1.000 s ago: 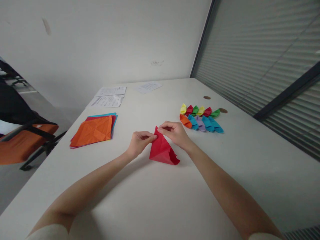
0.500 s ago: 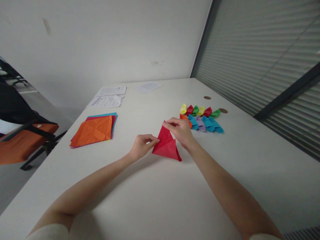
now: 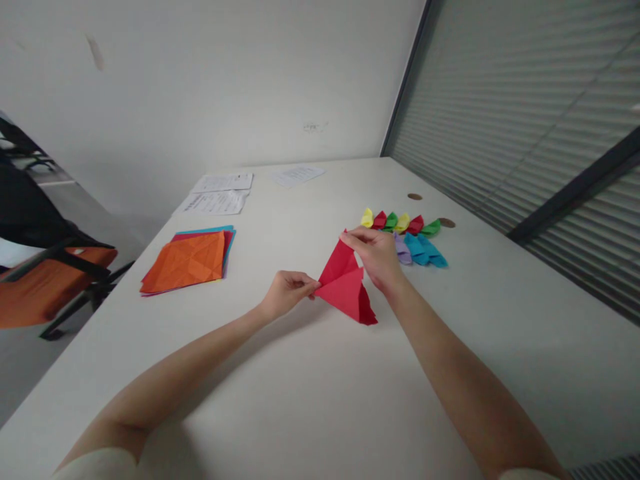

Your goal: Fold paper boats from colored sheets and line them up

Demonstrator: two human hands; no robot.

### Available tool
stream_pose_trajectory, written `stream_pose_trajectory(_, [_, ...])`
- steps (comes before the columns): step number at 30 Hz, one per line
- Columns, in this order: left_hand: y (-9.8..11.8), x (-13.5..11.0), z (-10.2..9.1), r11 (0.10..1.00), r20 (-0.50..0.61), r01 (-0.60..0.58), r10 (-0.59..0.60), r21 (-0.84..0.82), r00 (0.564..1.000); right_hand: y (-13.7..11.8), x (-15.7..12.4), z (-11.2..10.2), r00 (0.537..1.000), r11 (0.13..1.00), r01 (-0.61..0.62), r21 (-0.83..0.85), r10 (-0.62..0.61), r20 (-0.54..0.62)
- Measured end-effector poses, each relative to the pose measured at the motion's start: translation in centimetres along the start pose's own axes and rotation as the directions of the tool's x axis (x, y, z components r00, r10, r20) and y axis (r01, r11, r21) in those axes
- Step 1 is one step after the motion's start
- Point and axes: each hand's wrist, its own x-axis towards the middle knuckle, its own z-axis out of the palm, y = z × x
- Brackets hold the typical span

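Note:
A folded red paper [image 3: 347, 291] lies on the white table [image 3: 310, 393] between my hands. My left hand [image 3: 286, 292] pinches its left corner against the table. My right hand [image 3: 376, 257] pinches the top flap and holds it lifted up and to the right, so the fold is opened. Behind my right hand stand two rows of small folded paper boats [image 3: 415, 233] in yellow, red, green, purple and blue; part of the front row is hidden by my hand.
A stack of coloured square sheets [image 3: 187, 261], orange on top, lies at the left of the table. Printed white papers [image 3: 220, 193] lie near the far edge. An orange chair [image 3: 45, 283] stands left of the table. Window blinds [image 3: 525, 113] run along the right.
My right hand has drawn the top flap of the red paper up and to the right, opening the fold. My left hand has stayed pinched on the left corner.

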Motion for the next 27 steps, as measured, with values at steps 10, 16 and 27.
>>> stream_pose_trajectory(10, [0.5,-0.8,0.3,0.985,0.104,-0.152,0.159,-0.078,0.982,-0.3,-0.8,1.1,0.996,0.992,-0.083,0.1,0.084,-0.013])
stream_pose_trajectory(16, [0.8,-1.0,0.7,0.981,-0.082,-0.175,0.182,0.085,0.98,-0.2,-1.0,1.9,0.987,0.956,-0.163,0.243,0.16,0.033])
stream_pose_trajectory(27, [1.0,-0.7,0.9,0.996,-0.191,-0.092,0.086,-0.021,0.978,-0.2,-1.2,1.8,0.978,0.929,-0.178,0.325,0.13,0.164])
